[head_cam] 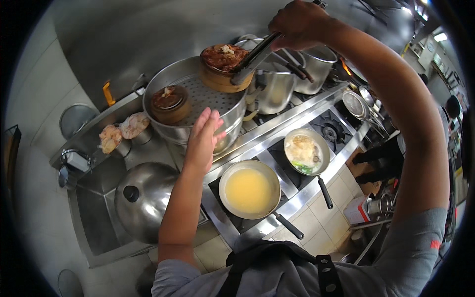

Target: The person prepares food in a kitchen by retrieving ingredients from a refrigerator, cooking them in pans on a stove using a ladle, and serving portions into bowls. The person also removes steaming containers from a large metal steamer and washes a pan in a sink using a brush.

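My right hand grips the metal tongs up high. The tongs' lower end is at the right side of a bamboo steamer basket, which holds dark red sauced food with pale bits on top. That basket is tilted, over the back right of a large steamer pot; whether it hangs or touches the rim, I cannot tell. A second bamboo basket with similar food sits on the perforated tray inside the pot. My left hand has its fingers apart before the pot's front rim, holding nothing.
A domed lid lies by the sink. Nearer me on the stove are a pan of yellow liquid and a pan of simmering food, handles pointing outward. Tall pots stand right of the steamer. Another person's legs show at right.
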Tool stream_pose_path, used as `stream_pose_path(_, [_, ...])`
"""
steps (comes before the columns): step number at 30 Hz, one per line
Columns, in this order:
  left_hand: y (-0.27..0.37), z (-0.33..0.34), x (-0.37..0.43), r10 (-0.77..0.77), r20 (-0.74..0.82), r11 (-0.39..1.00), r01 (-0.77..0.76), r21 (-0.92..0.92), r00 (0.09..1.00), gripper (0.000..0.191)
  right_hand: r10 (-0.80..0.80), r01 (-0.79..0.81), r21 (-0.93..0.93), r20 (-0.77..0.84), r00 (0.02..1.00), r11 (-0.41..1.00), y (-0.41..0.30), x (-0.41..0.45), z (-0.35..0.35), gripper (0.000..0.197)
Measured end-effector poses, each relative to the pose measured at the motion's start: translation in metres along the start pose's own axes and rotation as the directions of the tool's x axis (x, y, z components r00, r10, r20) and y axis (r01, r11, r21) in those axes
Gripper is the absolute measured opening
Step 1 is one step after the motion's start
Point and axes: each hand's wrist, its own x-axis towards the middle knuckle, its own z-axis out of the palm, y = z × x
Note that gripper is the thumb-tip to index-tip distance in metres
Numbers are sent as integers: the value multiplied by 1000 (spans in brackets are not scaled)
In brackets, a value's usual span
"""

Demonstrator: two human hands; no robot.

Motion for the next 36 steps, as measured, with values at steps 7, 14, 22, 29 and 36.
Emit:
stream_pose_path(7, [-37,100,42,-99,65,973,110,-204,993,97,213,-192,-116,207,955,975,38,-137,-19,38])
stream_pose_path(14, [-136,227,10,-270,439,912,373,-168,857,72,406,-388,-135,447,797,912,47,-325,-6,36])
stream_pose_path(22, [-274,422,-134,-521,773,704,694,150,362,69,632,-564,-407,721,285,719,25,-570,7,38])
stream_pose_path(29, [-375,492,-246,-706,696,594,643,483,131,86,643,-634,-508,766,-22,584,-9,-752,27,39])
stream_pose_path(36, [-431,490,-276,-796,597,541,558,629,99,79,718,-756,-475,696,-11,450,-75,-954,67,35])
